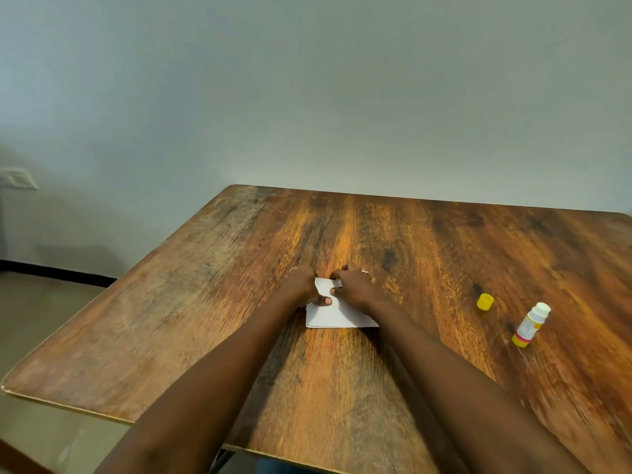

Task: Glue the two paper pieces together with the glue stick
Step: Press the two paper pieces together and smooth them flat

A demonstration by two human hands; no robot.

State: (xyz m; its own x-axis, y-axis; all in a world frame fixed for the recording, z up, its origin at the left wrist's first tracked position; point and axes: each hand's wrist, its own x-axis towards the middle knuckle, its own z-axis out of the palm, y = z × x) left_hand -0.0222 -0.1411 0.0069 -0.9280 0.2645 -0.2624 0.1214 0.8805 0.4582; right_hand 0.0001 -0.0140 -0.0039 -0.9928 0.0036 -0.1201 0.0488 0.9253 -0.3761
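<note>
Reaching in from the near edge of the wooden surface, two bare forearms converging toward the middle. Lying flat between them, white paper, near edge running level across the grain; reading as one sheet, cannot tell whether a second piece is lying under or on it. Pressing down on the paper's left part, left hand, thumb stretched rightward across the white, nail showing. Pressing on the paper's far right part, right hand, fingers curled at the far edge with a small dark shape pinched or covered there, too blurred to name. Neither hand clenching into a fist; both lying on the sheet, holding it against the surface rather than lifting it. Showing a ring on each hand.

Lying well apart to the right, glue stick, on its side, uncapped, white end pointing away, yellow base nearest. Sitting just beyond and to the left of it, not touching, yellow cap.

Farther off, bare wood running to the far edge, then a pale wall; at far left, a white switch plate on that wall.
</note>
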